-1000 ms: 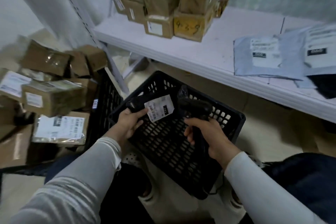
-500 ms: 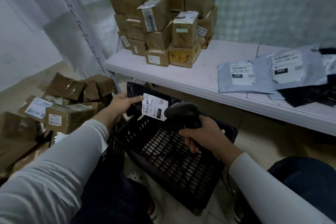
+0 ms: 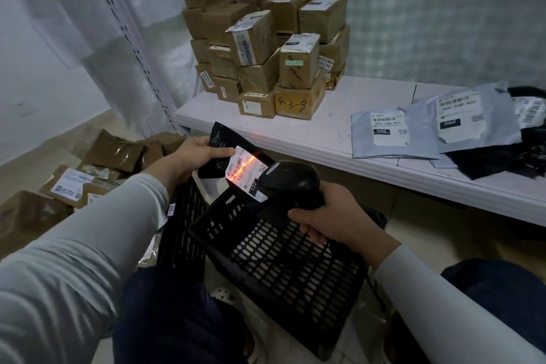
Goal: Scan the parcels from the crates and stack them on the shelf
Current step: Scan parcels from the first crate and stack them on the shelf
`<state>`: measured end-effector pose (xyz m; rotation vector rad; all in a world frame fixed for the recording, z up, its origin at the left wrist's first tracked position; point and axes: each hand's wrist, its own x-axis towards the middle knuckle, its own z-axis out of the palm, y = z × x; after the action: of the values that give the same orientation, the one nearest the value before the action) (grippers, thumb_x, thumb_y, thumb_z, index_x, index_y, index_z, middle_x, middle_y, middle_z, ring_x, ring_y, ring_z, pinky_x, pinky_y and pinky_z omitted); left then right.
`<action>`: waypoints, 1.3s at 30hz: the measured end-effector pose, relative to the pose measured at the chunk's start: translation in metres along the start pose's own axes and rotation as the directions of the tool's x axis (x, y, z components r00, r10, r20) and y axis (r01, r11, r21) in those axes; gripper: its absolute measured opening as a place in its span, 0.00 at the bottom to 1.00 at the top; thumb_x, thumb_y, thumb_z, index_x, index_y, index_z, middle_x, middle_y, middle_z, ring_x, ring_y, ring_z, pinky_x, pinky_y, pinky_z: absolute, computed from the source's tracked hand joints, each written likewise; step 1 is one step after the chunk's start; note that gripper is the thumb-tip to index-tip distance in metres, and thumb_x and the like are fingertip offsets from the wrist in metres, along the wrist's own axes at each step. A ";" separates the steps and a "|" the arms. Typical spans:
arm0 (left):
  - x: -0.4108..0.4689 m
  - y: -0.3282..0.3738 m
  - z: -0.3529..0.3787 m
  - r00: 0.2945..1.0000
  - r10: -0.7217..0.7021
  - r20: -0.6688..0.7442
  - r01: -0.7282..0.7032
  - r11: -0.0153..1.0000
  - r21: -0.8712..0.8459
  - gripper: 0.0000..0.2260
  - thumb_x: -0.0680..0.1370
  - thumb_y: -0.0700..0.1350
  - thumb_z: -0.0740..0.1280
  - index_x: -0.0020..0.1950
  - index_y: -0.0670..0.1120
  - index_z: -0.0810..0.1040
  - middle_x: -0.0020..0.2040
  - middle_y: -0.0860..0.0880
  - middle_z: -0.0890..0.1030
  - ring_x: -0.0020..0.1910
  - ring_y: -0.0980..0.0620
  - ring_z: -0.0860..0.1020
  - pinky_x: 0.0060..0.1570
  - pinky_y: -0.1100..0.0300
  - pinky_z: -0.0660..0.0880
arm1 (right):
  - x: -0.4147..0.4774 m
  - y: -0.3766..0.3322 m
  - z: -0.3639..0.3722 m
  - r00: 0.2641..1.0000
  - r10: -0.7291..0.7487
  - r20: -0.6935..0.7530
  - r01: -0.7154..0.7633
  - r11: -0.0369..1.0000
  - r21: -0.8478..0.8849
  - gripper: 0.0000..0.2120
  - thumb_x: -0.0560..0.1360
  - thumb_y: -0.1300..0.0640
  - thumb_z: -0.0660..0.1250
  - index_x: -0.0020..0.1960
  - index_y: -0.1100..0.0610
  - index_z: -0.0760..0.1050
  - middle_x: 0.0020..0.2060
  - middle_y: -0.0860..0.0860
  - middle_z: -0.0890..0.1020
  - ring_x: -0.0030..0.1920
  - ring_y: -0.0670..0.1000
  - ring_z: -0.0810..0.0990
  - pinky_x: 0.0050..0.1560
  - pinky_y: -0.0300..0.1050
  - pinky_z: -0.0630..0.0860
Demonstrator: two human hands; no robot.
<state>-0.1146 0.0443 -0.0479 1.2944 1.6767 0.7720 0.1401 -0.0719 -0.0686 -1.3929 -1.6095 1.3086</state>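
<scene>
Left hand [image 3: 193,154] holds parcel [image 3: 220,143] above tilted crate [image 3: 280,260]; right hand [image 3: 328,219] grips scanner [image 3: 292,180].

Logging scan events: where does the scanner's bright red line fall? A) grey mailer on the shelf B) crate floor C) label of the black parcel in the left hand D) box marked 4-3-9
C: the red line crosses the label of the black parcel held by the left hand, with the scanner in the right hand aimed at it.
</scene>
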 end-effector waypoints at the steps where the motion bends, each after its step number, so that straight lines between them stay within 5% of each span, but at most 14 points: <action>1: 0.000 0.000 0.000 1.000 -0.003 0.004 0.003 1.000 0.012 0.06 0.71 0.42 0.75 0.45 0.45 0.80 0.35 0.50 0.84 0.35 0.52 0.82 0.36 0.62 0.80 | -0.001 -0.001 -0.001 1.000 -0.006 0.000 0.006 1.000 -0.013 0.09 0.73 0.63 0.70 0.40 0.52 0.73 0.26 0.53 0.79 0.22 0.50 0.74 0.25 0.42 0.72; 9: 0.005 0.009 0.000 0.999 -0.013 0.032 0.010 0.996 0.083 0.13 0.70 0.44 0.75 0.52 0.42 0.81 0.44 0.45 0.84 0.41 0.49 0.83 0.37 0.61 0.78 | -0.002 -0.004 -0.009 0.999 -0.031 0.010 0.032 0.997 -0.067 0.09 0.73 0.63 0.70 0.41 0.52 0.73 0.26 0.52 0.79 0.22 0.49 0.74 0.25 0.41 0.72; 14: 0.007 0.017 0.005 0.998 -0.047 0.032 0.044 0.995 0.088 0.09 0.71 0.44 0.75 0.47 0.44 0.80 0.35 0.49 0.84 0.30 0.55 0.82 0.26 0.67 0.76 | -0.002 -0.005 -0.013 0.998 -0.063 0.030 0.066 0.991 -0.117 0.09 0.73 0.62 0.70 0.42 0.50 0.72 0.27 0.51 0.79 0.23 0.49 0.75 0.26 0.39 0.73; 22: 0.013 0.020 0.012 0.996 -0.075 0.055 0.069 0.993 0.093 0.13 0.70 0.46 0.75 0.51 0.41 0.81 0.47 0.41 0.84 0.42 0.47 0.84 0.42 0.58 0.79 | 0.003 0.001 -0.019 0.996 -0.091 0.001 0.091 0.992 -0.090 0.10 0.73 0.62 0.71 0.42 0.50 0.72 0.27 0.50 0.79 0.20 0.45 0.74 0.24 0.37 0.70; 26: 0.018 0.029 0.038 0.986 -0.079 0.146 0.109 0.971 -0.212 0.13 0.74 0.46 0.71 0.54 0.40 0.80 0.52 0.39 0.83 0.37 0.50 0.84 0.33 0.60 0.80 | 0.003 0.013 -0.024 0.982 -0.088 -0.168 0.096 0.995 0.039 0.10 0.72 0.61 0.73 0.41 0.51 0.73 0.27 0.49 0.79 0.20 0.43 0.73 0.24 0.34 0.69; 31: 0.035 0.065 0.115 0.961 -0.067 0.268 0.206 0.822 -0.531 0.13 0.79 0.49 0.65 0.58 0.42 0.78 0.41 0.45 0.85 0.36 0.50 0.84 0.31 0.59 0.79 | -0.002 0.032 -0.054 0.924 0.069 -0.376 0.057 0.947 0.315 0.06 0.73 0.63 0.71 0.43 0.60 0.74 0.26 0.54 0.79 0.21 0.48 0.73 0.24 0.40 0.71; 35: 0.049 0.096 0.186 0.919 -0.059 0.389 0.323 0.678 -0.661 0.14 0.81 0.47 0.62 0.62 0.40 0.75 0.50 0.41 0.82 0.40 0.47 0.84 0.32 0.55 0.81 | -0.004 0.047 -0.080 0.876 0.137 -0.462 0.059 0.921 0.385 0.05 0.74 0.63 0.70 0.44 0.62 0.74 0.26 0.54 0.78 0.22 0.50 0.73 0.25 0.43 0.71; 37: 0.062 0.099 0.215 0.939 -0.076 0.335 0.247 0.828 -0.504 0.25 0.75 0.49 0.71 0.68 0.41 0.69 0.59 0.40 0.77 0.50 0.45 0.80 0.41 0.51 0.82 | -0.003 0.055 -0.091 0.856 0.171 -0.487 0.056 0.908 0.416 0.05 0.74 0.63 0.70 0.44 0.62 0.73 0.25 0.54 0.78 0.22 0.50 0.72 0.25 0.43 0.70; 39: 0.074 0.097 0.235 0.976 -0.024 0.216 0.041 0.996 -0.078 0.51 0.63 0.58 0.79 0.77 0.49 0.54 0.70 0.42 0.67 0.65 0.41 0.71 0.59 0.46 0.76 | 0.000 0.062 -0.100 0.841 0.193 -0.506 0.062 0.894 0.444 0.05 0.74 0.63 0.69 0.44 0.62 0.73 0.25 0.53 0.77 0.22 0.51 0.72 0.25 0.42 0.69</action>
<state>0.1313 0.1350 -0.0870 1.2436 1.4746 0.6498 0.2521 -0.0480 -0.0958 -1.3658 -0.8205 1.0926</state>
